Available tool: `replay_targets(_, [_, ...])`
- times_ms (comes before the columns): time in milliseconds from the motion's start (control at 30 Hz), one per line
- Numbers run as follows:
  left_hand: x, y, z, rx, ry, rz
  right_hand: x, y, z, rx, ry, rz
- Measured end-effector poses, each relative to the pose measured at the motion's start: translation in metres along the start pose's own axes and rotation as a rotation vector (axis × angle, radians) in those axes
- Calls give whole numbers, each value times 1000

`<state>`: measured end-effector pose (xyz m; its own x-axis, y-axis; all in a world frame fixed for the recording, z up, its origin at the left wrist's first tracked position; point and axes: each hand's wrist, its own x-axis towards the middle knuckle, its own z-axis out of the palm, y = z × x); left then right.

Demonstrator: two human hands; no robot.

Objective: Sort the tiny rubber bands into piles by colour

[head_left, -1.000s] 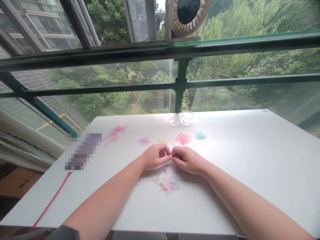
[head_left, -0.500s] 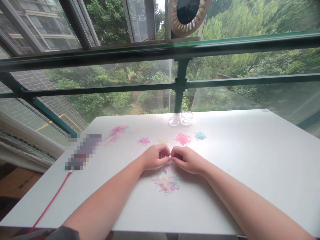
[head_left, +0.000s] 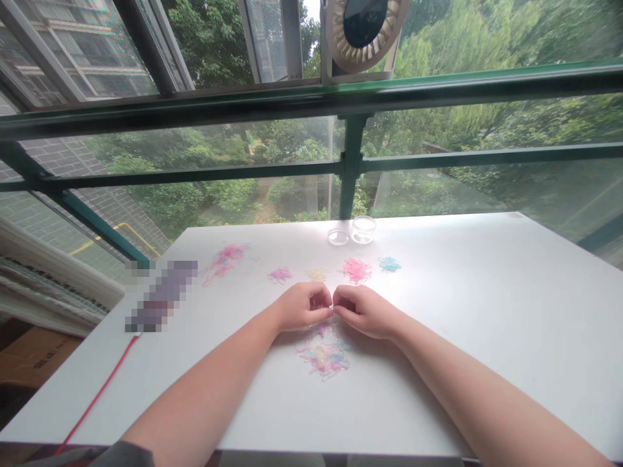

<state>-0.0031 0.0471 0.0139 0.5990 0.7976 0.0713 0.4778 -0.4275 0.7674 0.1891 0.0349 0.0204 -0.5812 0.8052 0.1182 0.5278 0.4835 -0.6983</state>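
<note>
The left hand (head_left: 302, 305) and right hand (head_left: 365, 310) meet at the fingertips over the table (head_left: 487, 311), fingers curled, thumbs and forefingers drawn together; whether anything is pinched between them is too small to tell. Just below them, nearer the person, lies a mixed pile (head_left: 325, 358) of thin, coloured bands. Beyond the hands runs a row of smaller heaps: purple (head_left: 280, 274) on the left, then yellow (head_left: 317, 275) just past the left hand, pink (head_left: 357, 270) past the right, and blue (head_left: 390, 264) at the right end. A looser, mostly pink heap (head_left: 228, 258) lies farther left. Behind the row, near the table's far edge, a clear jar (head_left: 364, 231) stands just beside a shallow clear dish (head_left: 337, 237). At the left, a red cord (head_left: 100, 394) runs from a pixelated object (head_left: 165, 295). Past the table are a green railing (head_left: 243, 106) and trees (head_left: 457, 39).
</note>
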Motion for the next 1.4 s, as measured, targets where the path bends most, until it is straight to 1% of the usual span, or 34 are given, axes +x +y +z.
replay_targets(367, [0, 3, -2, 3, -8, -10, 0, 1, 1, 2, 5, 1])
replay_targets(967, [-1, 3, -2, 18, -18, -13, 0, 0, 1, 3, 6, -5])
replay_targets(1400, [0, 5, -2, 10, -5, -20, 0, 0, 0, 14, 2, -3])
